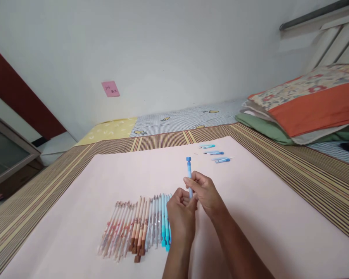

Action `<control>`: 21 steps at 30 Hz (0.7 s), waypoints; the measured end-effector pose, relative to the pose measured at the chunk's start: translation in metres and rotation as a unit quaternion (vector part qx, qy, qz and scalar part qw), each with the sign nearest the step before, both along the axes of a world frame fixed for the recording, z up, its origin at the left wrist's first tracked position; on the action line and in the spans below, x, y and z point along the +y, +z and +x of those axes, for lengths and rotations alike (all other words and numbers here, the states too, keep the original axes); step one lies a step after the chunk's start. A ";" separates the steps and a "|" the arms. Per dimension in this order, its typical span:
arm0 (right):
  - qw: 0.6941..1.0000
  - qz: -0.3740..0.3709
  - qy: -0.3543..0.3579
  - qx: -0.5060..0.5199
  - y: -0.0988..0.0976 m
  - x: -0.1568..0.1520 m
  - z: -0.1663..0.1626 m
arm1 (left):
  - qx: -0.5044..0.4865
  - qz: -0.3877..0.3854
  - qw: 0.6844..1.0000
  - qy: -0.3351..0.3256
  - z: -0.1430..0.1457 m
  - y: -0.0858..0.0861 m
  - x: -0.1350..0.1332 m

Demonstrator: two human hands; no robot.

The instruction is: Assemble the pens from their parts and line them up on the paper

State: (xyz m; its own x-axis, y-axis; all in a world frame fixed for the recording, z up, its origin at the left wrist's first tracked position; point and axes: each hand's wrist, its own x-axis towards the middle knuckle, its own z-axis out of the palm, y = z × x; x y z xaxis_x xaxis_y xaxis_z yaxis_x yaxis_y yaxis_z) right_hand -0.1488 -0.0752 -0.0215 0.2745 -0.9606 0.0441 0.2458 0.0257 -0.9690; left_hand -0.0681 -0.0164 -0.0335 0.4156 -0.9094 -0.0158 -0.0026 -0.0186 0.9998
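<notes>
A blue pen [189, 169] with a square darker blue top stands nearly upright between my two hands. My right hand [205, 192] pinches its barrel with thumb and fingers. Just below, the closed fingers of my left hand [181, 217] are at the pen's lower end, which they hide. To the left lies a row of pens: clear ones with reddish prints [116, 230], peach ones with brown ends [140, 228], clear greyish ones [154, 223] and turquoise ones [163, 223], partly behind my left hand.
Three small groups of blue pen parts [213, 153] lie farther back on the pale pink sheet [75, 193]. Under it is a striped mat [314, 186]. Folded bedding [317, 104] is piled at the right. A pink note [111, 89] sticks to the white wall behind.
</notes>
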 end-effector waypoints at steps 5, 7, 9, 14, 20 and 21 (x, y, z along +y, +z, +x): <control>1.000 0.020 0.016 -0.018 0.001 -0.001 -0.001 | -0.002 0.007 1.000 -0.028 -0.001 0.005 0.001; 0.998 0.035 0.030 -0.030 0.001 -0.002 -0.003 | 0.039 0.013 0.998 -0.052 0.001 0.006 0.000; 0.999 0.031 0.026 -0.020 0.000 -0.003 -0.004 | 0.066 0.008 0.996 -0.062 0.002 0.005 -0.002; 0.999 0.006 -0.028 0.030 -0.011 -0.008 0.001 | 0.101 0.002 0.992 -0.079 0.001 -0.007 -0.008; 0.998 -0.021 -0.042 0.048 -0.015 -0.007 0.005 | 0.085 -0.039 0.992 -0.080 0.001 -0.016 -0.010; 0.998 -0.025 -0.037 0.050 -0.013 -0.006 0.005 | 0.080 -0.043 0.992 -0.082 0.002 -0.016 -0.010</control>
State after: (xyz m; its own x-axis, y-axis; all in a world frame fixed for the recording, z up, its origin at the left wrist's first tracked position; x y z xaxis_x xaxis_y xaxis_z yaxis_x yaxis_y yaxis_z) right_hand -0.1440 -0.0815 -0.0344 0.2075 -0.9758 0.0690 0.1478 -0.0385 -0.9883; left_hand -0.0662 -0.0265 -0.0498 0.2595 -0.9657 0.0105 0.1609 0.0539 0.9855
